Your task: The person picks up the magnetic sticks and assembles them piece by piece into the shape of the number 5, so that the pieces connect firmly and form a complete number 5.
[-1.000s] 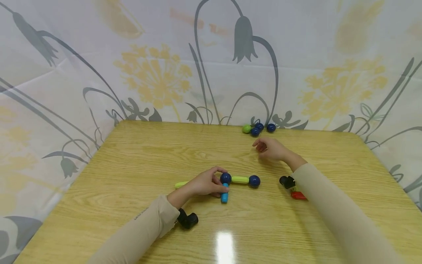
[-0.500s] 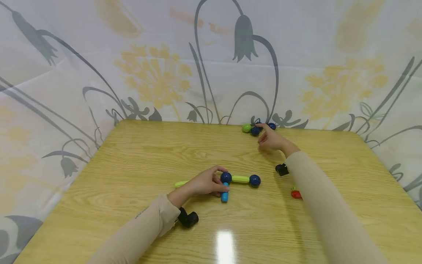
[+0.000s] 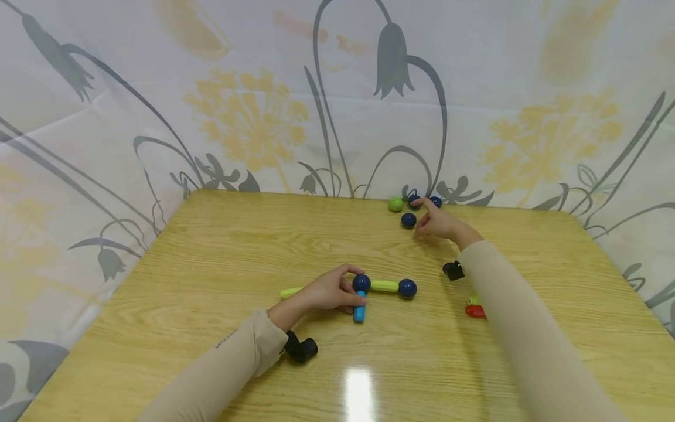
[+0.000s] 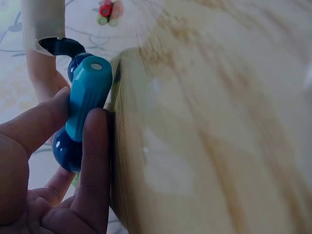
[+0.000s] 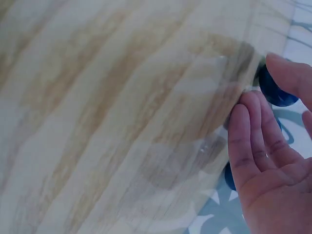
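My left hand [image 3: 328, 292] pinches a light blue rod [image 3: 360, 315] between thumb and finger. The rod joins a dark blue ball [image 3: 361, 283], from which a yellow-green rod [image 3: 384, 286] runs right to a second dark blue ball [image 3: 408, 288]. In the left wrist view the blue rod [image 4: 90, 97] points its flat end at the camera. At the back of the table, my right hand [image 3: 442, 225] reaches among loose balls. A loose dark blue ball [image 3: 408, 220] lies just left of its fingers. The right wrist view has fairly straight fingers, with a dark blue ball [image 5: 278, 90] near the thumb.
A green ball [image 3: 395, 204] and more dark blue balls [image 3: 435, 201] sit by the patterned cloth backdrop [image 3: 337, 117]. Another yellow-green rod [image 3: 290, 293] shows behind my left wrist. A red rod [image 3: 476, 311] lies by my right sleeve. Black wrist devices [image 3: 300, 350] are on both wrists.
My right hand has reached forward to the balls, then drawn back slightly. One dark blue ball has come a little nearer, away from the others. The left hand stays put.
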The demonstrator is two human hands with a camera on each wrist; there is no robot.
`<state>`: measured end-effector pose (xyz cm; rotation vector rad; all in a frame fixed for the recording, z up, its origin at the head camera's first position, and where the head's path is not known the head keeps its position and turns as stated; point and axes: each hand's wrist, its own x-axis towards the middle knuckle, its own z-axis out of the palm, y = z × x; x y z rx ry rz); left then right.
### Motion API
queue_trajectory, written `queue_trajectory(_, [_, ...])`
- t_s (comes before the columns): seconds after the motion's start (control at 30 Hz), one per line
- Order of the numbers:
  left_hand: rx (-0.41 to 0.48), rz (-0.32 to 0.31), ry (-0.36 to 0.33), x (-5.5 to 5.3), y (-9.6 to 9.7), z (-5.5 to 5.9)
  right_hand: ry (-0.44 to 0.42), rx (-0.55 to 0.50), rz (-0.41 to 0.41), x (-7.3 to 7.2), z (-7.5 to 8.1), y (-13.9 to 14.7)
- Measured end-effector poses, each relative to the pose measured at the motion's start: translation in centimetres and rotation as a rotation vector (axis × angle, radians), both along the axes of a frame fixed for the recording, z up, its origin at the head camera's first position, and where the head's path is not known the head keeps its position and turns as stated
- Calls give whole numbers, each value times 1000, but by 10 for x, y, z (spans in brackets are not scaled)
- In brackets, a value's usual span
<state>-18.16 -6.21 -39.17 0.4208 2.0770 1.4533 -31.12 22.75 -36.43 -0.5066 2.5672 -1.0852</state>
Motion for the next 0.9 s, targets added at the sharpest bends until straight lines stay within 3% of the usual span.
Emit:
queue_trajectory(0.2, [-8, 5, 5, 0, 1, 0, 54, 158, 82, 5, 0, -1])
queue_trajectory(0.63, [-13, 9, -10, 1, 3, 2, 111, 133, 142, 24, 0, 1])
queue_trajectory(0.9, [-1, 19, -25, 0, 2, 2, 138, 79, 130, 42, 2, 0])
